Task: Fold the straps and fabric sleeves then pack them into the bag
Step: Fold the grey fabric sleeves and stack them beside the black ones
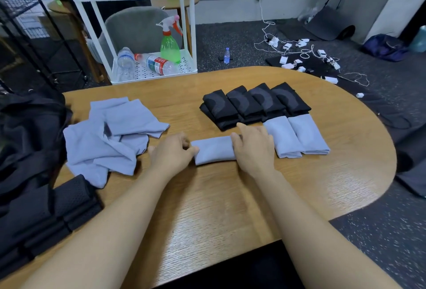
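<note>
- Wooden table with a rounded end, standing on dark speckled floor, carries all the fabric.
- Left hand has its fingers curled, pinching the left end of a folded grey sleeve; the right hand lies over the right end, fingers bent down onto the cloth.
- That grey sleeve is a short, flat, pale blue-grey bundle lying crosswise at mid-table between the hands.
- Two more folded grey sleeves lie side by side just right of the right hand.
- Behind them four folded black sleeves with a lighter curved pattern sit in a row, touching.
- An unfolded grey pile is heaped to the left; how many pieces it holds cannot be told.
- Black mesh straps are stacked at the near left edge, beside a black bag.
- White cart beyond holds two clear bottles and one green spray bottle; the red bottle label is unreadable.
</note>
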A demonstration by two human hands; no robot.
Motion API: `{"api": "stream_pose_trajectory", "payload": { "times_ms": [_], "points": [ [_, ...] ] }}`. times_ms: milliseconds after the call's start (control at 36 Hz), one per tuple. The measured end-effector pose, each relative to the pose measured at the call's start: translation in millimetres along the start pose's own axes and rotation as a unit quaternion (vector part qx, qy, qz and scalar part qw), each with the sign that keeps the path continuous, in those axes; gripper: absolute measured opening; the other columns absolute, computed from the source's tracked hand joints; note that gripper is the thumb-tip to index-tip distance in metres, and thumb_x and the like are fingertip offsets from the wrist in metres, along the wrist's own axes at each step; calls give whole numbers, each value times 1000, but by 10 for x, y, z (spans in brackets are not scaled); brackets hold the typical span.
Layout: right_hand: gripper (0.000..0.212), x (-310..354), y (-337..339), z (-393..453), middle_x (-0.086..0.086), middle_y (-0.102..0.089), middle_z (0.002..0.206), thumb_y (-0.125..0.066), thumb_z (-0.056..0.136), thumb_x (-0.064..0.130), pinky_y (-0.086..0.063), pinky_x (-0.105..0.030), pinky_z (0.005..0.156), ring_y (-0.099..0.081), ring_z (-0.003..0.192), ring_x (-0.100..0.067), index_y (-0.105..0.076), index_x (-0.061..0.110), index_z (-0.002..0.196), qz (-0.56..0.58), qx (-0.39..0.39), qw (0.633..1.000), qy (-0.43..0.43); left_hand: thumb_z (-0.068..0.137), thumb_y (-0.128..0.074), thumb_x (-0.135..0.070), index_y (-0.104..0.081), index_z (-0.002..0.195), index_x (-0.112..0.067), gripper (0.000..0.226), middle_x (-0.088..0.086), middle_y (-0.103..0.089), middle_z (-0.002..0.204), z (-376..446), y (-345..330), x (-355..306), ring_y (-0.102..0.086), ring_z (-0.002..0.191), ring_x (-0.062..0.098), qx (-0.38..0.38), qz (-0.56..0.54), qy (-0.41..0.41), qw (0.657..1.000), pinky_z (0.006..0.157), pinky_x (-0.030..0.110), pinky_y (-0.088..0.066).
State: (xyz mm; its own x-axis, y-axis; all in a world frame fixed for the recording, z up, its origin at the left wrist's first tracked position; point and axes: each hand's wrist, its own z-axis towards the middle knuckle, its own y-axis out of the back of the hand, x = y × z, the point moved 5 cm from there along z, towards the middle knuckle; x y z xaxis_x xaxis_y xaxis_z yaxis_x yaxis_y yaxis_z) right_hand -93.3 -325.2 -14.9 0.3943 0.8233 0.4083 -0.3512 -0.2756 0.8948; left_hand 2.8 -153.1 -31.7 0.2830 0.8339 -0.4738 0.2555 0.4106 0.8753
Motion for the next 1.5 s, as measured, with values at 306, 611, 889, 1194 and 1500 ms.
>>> {"api": "stream_pose_trajectory", "payload": {
  "times_ms": [306, 611, 889, 1194, 1500],
  "points": [
    [9, -82, -134, 151, -10, -47, 128, -45, 96, 24, -30, -37, 96, -36, 119, -29, -46, 16, 92, -116, 159, 976, -89, 78, -70, -32, -56, 69, -22, 20, -6, -57, 73, 125, -120, -55, -55, 80, 19, 89, -46, 64, 993, 88, 40, -43],
    [30, -342, -80, -186, -5, -51, 127, -43, 98, 36, -29, -38, 98, -38, 122, -25, -53, 17, 119, -117, 89, 984, -98, 84, -62, -29, -61, 78, -25, 8, -5, -66, 88, 68, -230, -269, -54, 81, 13, 47, -54, 67, 995, 92, 36, -30],
    [32, -454, 66, -563, -4, -55, 65, -82, 67, 26, -30, -34, 62, -52, 66, -25, -53, 15, 71, -123, -89, 981, -121, 86, -53, -25, -62, 80, -24, 11, -9, -60, 77, 64, -464, -640, -53, 75, 15, 29, -31, 41, 998, 87, 35, -30],
    [43, -661, 97, -729, -7, -56, 70, -70, 75, 54, -32, -40, 68, -47, 71, -25, -57, 13, 72, -145, -86, 967, -191, 94, -40, -38, -50, 66, -18, 36, -3, -53, 73, -23, -487, -782, -50, 81, 23, 60, -81, 48, 994, 93, 39, -34],
    [42, -755, 202, -753, 0, -59, 113, -35, 99, 55, -27, -37, 90, -41, 109, -21, -54, 20, 113, -84, 20, 978, -190, 88, -55, -36, -41, 78, -16, 27, 0, -39, 77, -54, -621, -953, -40, 71, 20, 152, -100, 18, 983, 68, 34, -31]
  ]
}}
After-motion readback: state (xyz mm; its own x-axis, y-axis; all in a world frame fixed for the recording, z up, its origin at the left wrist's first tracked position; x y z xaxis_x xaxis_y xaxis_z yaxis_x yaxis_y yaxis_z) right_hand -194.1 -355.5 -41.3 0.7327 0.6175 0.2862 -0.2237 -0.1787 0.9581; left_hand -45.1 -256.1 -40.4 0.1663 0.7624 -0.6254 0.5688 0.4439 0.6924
